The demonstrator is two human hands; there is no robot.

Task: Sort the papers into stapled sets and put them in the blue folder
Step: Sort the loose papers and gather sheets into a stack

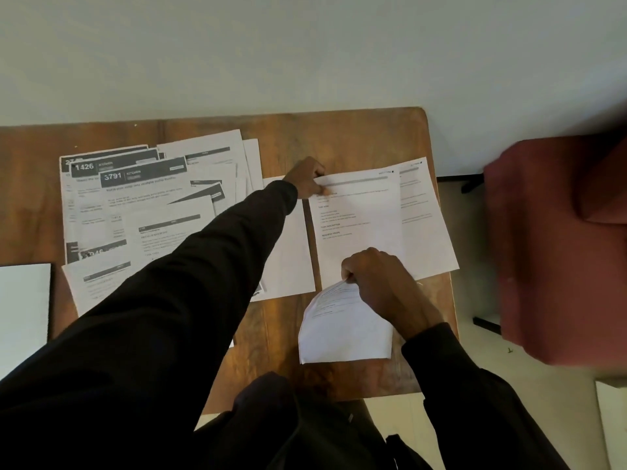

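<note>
Paper: light, limp, likely slippery on wood; judged best pinched at corners | left hand (307, 178) pinches far corner of flat sheet (359, 245), right half of table (339, 137) | right hand (380, 283) grips curled sheet (342, 334), table's near edge | loose pile (152, 205), table's left half

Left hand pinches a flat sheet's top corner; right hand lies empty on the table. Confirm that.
Wrong on the right hand: in the head view it is not empty but grips a curled sheet by its upper edge. The left hand does pinch the flat sheet at its top corner.
</note>
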